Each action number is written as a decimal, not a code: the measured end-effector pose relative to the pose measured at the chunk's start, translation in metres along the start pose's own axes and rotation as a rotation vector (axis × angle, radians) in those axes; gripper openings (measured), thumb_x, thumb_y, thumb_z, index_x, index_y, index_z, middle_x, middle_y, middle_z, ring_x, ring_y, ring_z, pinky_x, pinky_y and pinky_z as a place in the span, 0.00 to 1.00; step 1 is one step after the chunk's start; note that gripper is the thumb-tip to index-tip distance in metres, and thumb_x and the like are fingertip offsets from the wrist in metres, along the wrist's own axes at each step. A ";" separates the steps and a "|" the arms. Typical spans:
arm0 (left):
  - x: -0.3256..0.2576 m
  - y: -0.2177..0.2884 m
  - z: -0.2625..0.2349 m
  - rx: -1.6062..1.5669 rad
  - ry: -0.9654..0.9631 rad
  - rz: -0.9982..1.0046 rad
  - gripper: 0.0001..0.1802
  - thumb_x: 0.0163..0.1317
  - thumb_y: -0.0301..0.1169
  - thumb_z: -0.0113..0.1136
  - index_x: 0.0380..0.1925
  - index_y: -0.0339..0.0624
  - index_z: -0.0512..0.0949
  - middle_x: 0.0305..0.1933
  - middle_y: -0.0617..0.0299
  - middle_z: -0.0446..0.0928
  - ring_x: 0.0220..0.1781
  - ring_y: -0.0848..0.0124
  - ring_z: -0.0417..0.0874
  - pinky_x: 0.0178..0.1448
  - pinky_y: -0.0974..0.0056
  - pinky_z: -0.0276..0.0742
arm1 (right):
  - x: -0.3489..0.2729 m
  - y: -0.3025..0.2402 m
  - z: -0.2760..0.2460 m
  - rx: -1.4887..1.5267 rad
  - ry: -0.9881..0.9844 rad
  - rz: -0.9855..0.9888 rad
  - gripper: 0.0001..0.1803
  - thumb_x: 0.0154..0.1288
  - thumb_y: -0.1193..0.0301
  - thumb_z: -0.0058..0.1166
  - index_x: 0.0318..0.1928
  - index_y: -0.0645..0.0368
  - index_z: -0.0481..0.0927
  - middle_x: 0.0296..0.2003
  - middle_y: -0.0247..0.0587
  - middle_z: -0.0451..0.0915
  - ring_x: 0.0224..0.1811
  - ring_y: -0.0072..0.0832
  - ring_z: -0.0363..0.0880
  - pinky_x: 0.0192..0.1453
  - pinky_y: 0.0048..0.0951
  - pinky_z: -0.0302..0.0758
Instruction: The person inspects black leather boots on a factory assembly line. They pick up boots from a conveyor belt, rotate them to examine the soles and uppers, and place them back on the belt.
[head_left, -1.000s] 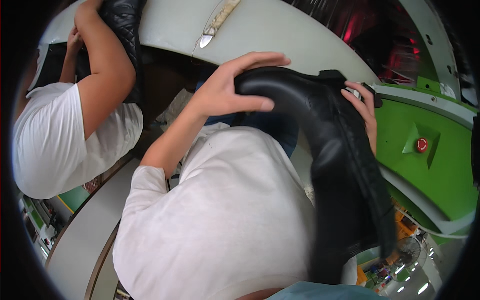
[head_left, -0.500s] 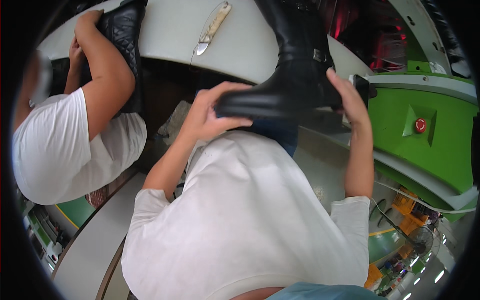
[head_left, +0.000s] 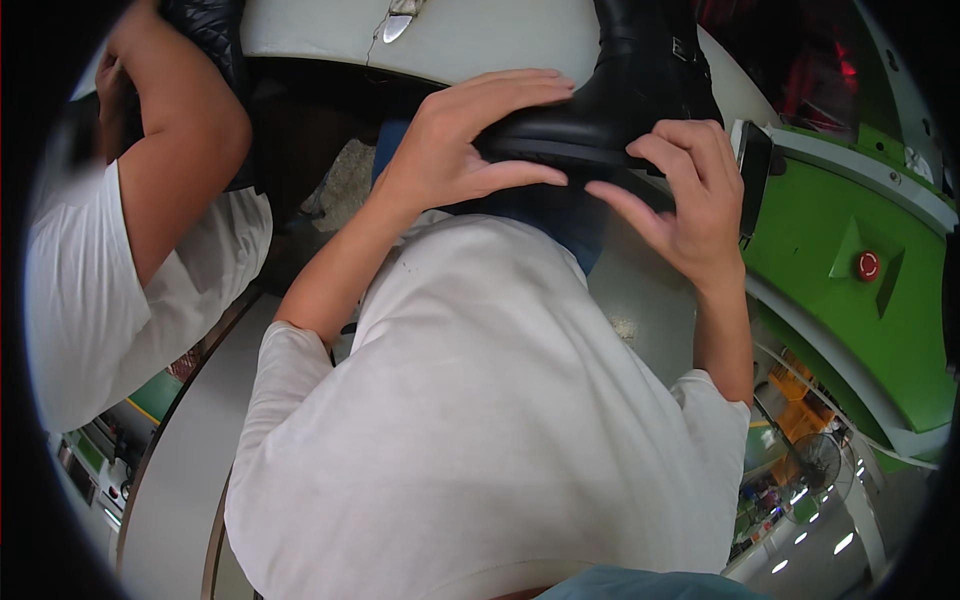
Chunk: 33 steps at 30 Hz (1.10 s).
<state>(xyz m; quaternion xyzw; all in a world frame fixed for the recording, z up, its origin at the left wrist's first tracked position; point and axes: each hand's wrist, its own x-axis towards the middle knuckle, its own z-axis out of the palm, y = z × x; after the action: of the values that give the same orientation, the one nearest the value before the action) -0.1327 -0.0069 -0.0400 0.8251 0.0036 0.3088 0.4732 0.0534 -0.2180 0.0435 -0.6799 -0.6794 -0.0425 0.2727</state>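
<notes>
A tall black leather boot [head_left: 640, 90] with buckled straps lies across the near edge of the pale table, its toe to the left. My left hand [head_left: 450, 140] is around the toe, fingers over the top and thumb below the sole. My right hand [head_left: 695, 200] is at the sole's right part, fingers bent with the index fingertip by the sole's edge. Its thumb stands apart, pointing left, with nothing between thumb and fingers. Beyond my left hand, a short-bladed knife [head_left: 400, 22] lies on the table, its handle partly cut off by the picture's upper rim.
At my left sits a co-worker in a white shirt [head_left: 90, 290], arm bent beside a black quilted boot [head_left: 215, 40]. On my right stands a green machine [head_left: 840, 320] with a red push button [head_left: 867, 265]. A fan [head_left: 815, 460] and orange crates [head_left: 800, 415] are behind.
The boot has moved right and slightly up in the picture. My right hand has come from behind the heel to the sole, its thumb now apart. My left hand still surrounds the toe.
</notes>
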 end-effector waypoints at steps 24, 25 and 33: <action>0.033 0.013 0.015 -0.037 -0.007 0.015 0.27 0.46 0.31 0.94 0.46 0.30 0.93 0.58 0.45 0.95 0.58 0.52 0.99 0.58 0.60 0.96 | 0.044 0.030 -0.007 0.432 -0.274 0.176 0.22 0.41 0.79 0.79 0.38 0.52 0.83 0.33 0.32 0.79 0.33 0.33 0.78 0.40 0.35 0.72; 0.032 0.014 0.015 -0.041 -0.006 -0.001 0.26 0.46 0.31 0.93 0.45 0.30 0.93 0.57 0.43 0.95 0.57 0.51 0.99 0.57 0.60 0.96 | 0.048 0.033 -0.008 0.480 -0.313 0.225 0.22 0.42 0.79 0.79 0.39 0.52 0.84 0.33 0.31 0.79 0.33 0.31 0.78 0.39 0.33 0.73; 0.025 0.003 0.023 -0.120 0.079 -0.054 0.25 0.46 0.37 0.94 0.41 0.36 0.94 0.51 0.49 0.96 0.57 0.53 0.99 0.56 0.59 0.96 | 0.058 0.047 -0.003 0.517 -0.438 0.372 0.36 0.35 0.70 0.94 0.49 0.54 0.88 0.38 0.28 0.82 0.35 0.21 0.76 0.39 0.26 0.72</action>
<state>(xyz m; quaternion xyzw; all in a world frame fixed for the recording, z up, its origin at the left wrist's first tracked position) -0.1013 -0.0195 -0.0331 0.7821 0.0259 0.3279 0.5292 0.1030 -0.1637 0.0560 -0.6934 -0.5750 0.3264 0.2864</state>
